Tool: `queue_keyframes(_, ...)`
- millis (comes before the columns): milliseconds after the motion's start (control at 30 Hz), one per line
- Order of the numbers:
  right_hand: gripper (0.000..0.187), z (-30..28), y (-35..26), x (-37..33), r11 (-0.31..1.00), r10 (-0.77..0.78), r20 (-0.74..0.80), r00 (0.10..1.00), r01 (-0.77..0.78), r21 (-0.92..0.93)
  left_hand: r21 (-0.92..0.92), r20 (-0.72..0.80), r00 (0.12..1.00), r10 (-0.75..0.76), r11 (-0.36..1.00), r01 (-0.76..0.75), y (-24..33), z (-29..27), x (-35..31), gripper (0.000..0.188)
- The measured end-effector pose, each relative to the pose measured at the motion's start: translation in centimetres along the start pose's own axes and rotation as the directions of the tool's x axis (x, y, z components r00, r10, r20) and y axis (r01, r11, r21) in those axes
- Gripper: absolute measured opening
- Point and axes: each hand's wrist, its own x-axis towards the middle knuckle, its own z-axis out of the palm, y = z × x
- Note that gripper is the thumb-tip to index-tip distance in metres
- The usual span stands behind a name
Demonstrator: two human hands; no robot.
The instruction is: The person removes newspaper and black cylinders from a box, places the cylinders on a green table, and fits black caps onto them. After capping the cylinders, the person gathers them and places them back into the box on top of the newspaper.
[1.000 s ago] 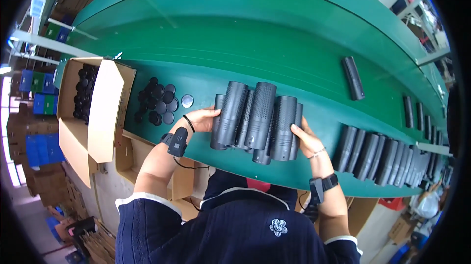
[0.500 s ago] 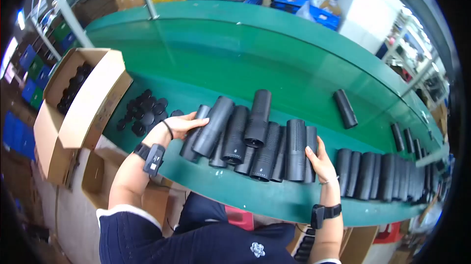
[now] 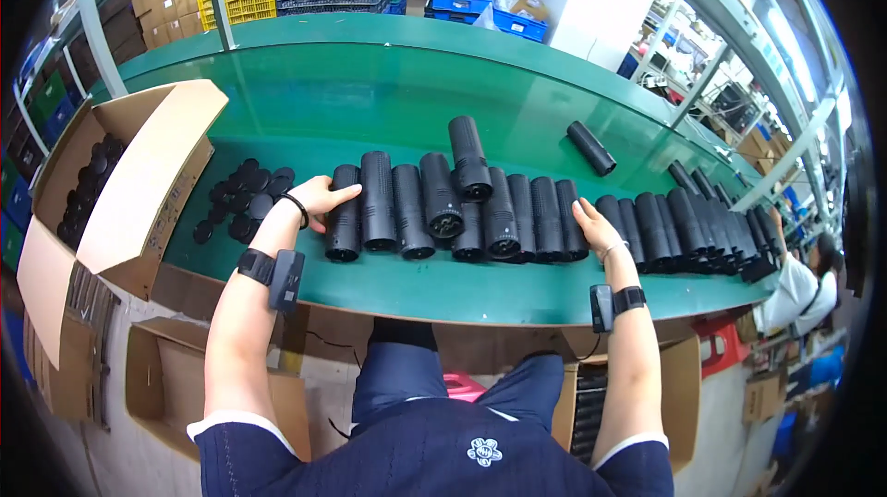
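Black cylindrical perforated tubes (image 3: 469,231) lie in a row right of the open brown cardboard box (image 3: 168,215). Your left hand (image 3: 316,203), loosely spread, touches the tube nearest that box; your right hand (image 3: 599,233), also wide, touches the row's far end.

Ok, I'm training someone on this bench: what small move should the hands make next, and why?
Probably lift the black, perforated, plastic-looking cylinder jutting beyond the row between the left hand and right hand, and lay it flat at the row's left end: its near end appears to rest on cylinders beneath, while most others lie side by side on the green bench.
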Motion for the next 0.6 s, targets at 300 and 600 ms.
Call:
queue_keyframes(300,0.082,1.2,-2.5,0.6,0.924,-0.090,-0.053,0.994,0.064,-0.376,0.037,-0.171,0.985,0.007,0.999,-0.001,-2.0,0.2,-2.6,0.079)
queue_keyframes(600,0.077,9.9,-9.8,2.8,0.716,-0.458,-0.029,0.888,0.350,-0.604,-0.584,-0.255,0.211,0.944,0.024,-0.812,9.6,4.0,-22.3,0.063)
